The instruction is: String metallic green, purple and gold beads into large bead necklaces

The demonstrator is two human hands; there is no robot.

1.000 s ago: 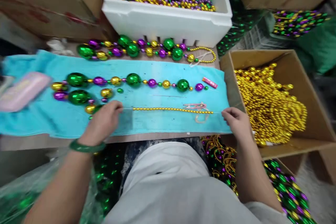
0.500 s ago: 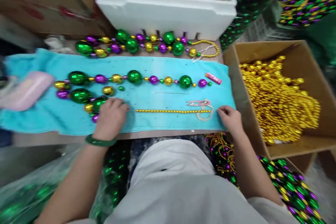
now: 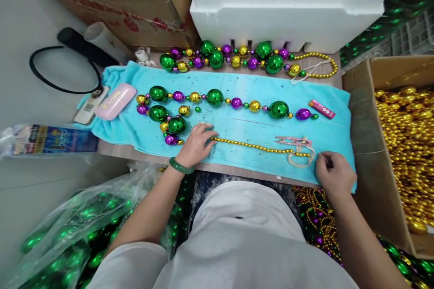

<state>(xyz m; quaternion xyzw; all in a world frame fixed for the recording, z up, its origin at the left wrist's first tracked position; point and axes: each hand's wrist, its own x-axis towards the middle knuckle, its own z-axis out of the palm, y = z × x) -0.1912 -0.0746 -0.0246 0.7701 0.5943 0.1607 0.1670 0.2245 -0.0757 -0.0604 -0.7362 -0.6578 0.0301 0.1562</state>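
On a turquoise towel (image 3: 237, 167), my left hand (image 3: 197, 143) has its thumb and forefinger around the left end of a strand of small gold beads (image 3: 251, 145). My right hand (image 3: 334, 172) is closed just beyond the strand's right end, with a thin thread at its fingertips. Pink scissors (image 3: 294, 140) and a pale loop (image 3: 301, 158) lie by that end. A string of large green, purple and gold beads (image 3: 214, 97) bends round at the left. A loose gold bead (image 3: 184, 110) and a small green bead (image 3: 198, 109) lie inside the bend. A long needle (image 3: 256, 122) lies above the gold strand.
Behind the towel lie a finished-looking necklace (image 3: 216, 59) and a white foam box (image 3: 288, 20) of beads. A cardboard box (image 3: 383, 144) of gold beads stands right. Left are a pink case (image 3: 116, 101), a phone (image 3: 91, 107) and a black cable (image 3: 40, 81).
The view has swung left, so the scene sits further right. My left hand has come onto the gold strand's left end, and the strand now slants down to the right.
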